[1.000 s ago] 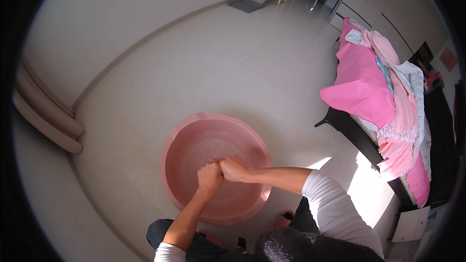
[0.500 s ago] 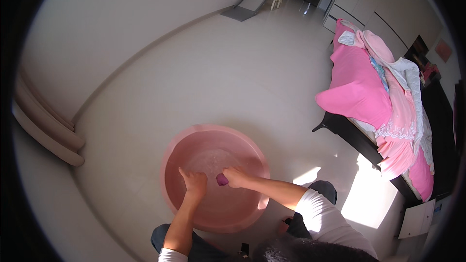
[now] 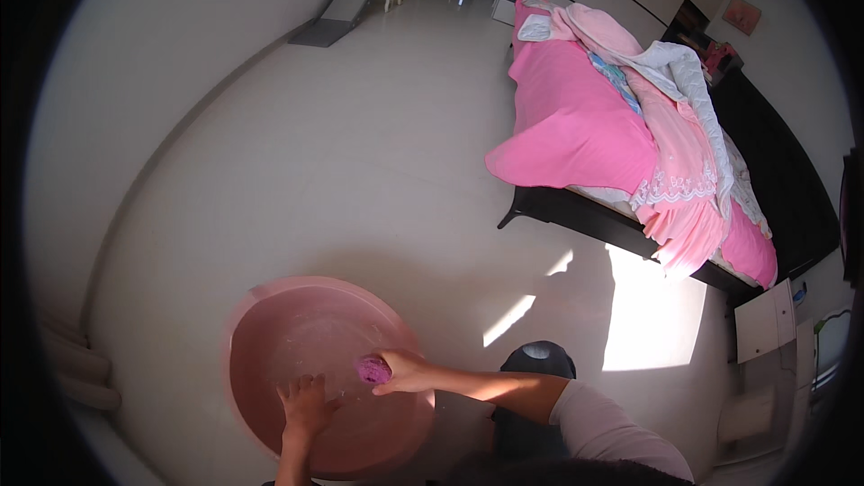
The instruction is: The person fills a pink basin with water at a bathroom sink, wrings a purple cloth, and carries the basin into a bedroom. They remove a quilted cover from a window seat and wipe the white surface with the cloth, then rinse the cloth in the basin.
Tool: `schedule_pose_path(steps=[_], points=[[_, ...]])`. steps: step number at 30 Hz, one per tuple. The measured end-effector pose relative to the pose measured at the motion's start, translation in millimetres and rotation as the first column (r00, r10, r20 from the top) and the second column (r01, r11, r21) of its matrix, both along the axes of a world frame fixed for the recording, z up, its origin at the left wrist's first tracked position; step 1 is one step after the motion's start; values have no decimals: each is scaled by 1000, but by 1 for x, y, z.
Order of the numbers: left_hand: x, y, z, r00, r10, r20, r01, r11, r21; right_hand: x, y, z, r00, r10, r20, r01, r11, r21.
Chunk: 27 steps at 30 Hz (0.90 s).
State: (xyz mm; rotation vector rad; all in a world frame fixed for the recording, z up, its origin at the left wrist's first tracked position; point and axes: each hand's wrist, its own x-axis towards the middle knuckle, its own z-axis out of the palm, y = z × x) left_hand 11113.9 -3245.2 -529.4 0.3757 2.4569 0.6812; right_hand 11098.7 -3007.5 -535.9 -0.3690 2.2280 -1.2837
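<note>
A large round pink basin [image 3: 247, 301] stands on the floor in front of me. Over its right half, my right hand [image 3: 401, 371] grips a small purple, rough-textured pad [image 3: 372, 369]; whether it is a sponge or a folded cloth cannot be told. My left hand [image 3: 308, 405] is inside the basin on the near left, fingers spread and holding nothing. Whether its fingertips touch the basin's bottom is unclear. Whitish streaks, perhaps suds or water, show on the basin's inside.
To the right is a dark-framed bed [image 3: 576, 212] with pink bedding [image 3: 576, 117] hanging over its edge. A grey slide [image 3: 346, 4] stands by the far left wall. A white drawer cabinet [image 3: 765, 319] is at the right, and sunlight falls on the floor [image 3: 652, 324].
My view has swung right, so the basin sits lower and further left. My left hand has opened from a loosely closed shape. The purple pad stays in my right hand, now showing more.
</note>
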Motion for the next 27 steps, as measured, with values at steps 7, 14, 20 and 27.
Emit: schedule_pose_path(steps=[7, 14, 20, 27], points=[[11, 14, 28, 990, 134, 45, -131, 990, -52, 22, 8, 3, 996, -45, 77, 46, 999, -14], [28, 49, 24, 919, 394, -12, -379, 892, 245, 45, -7, 67, 902, -385, 195, 409, 907, -104], [82, 96, 50, 476, 405, 781, -879, 211, 427, 75, -12, 93, 780, -568, 260, 607, 788, -98], [106, 152, 221, 349, 295, 889, -866, 465, 185, 158, 36, 169, 579, -753, 312, 811, 572, -125]])
